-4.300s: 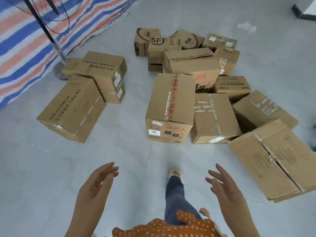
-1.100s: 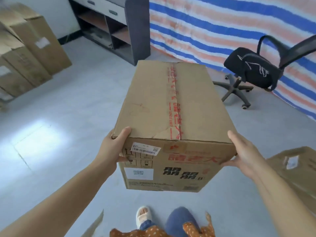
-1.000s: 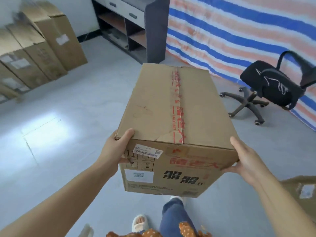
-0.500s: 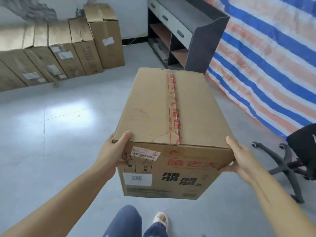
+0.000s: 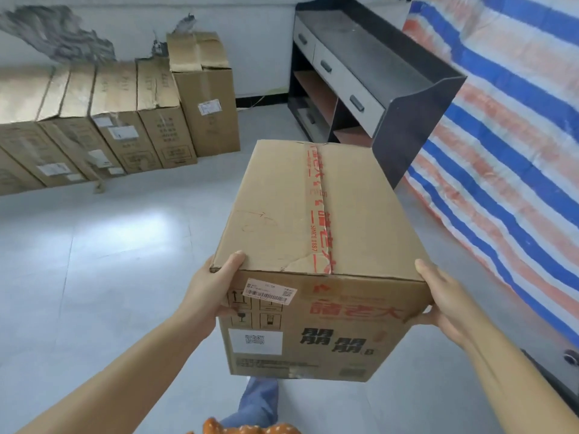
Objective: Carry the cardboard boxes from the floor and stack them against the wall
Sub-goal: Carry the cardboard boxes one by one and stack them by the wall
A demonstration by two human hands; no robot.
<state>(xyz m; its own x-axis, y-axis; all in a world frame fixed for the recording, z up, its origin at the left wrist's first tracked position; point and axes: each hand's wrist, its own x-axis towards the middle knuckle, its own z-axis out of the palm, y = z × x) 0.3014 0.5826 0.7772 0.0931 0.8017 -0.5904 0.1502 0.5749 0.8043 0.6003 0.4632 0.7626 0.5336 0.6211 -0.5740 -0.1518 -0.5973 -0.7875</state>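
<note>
Room: grey tiled floor (image 5: pixel 94 292), white wall (image 5: pixel 257 42) at the far side, striped tarpaulin (image 5: pixel 507 151) hung on the right, dark desk (image 5: pixel 407 98) standing in the corner between them
Carried load: cardboard box (image 5: pixel 319 245), sealed with red printed tape, held clear of the floor in front of the person's body
Left hand (image 5: pixel 213 289): thumb hooked over the near top-left corner, fingers hidden behind the box's left side, grasping it
Right hand (image 5: pixel 441 296): curled round the near right edge, gripping the box from the opposite side
Long axis: runs away from the person, taped seam pointing ahead toward the desk's end panel
Destination: row of boxes (image 5: pixel 125 120) standing along the wall, ahead and to the left of the carried box, well apart from it
Nearer hand: left, by judgement, since the row lies on that side
Step in hand: transit; placement not yet begun
</note>
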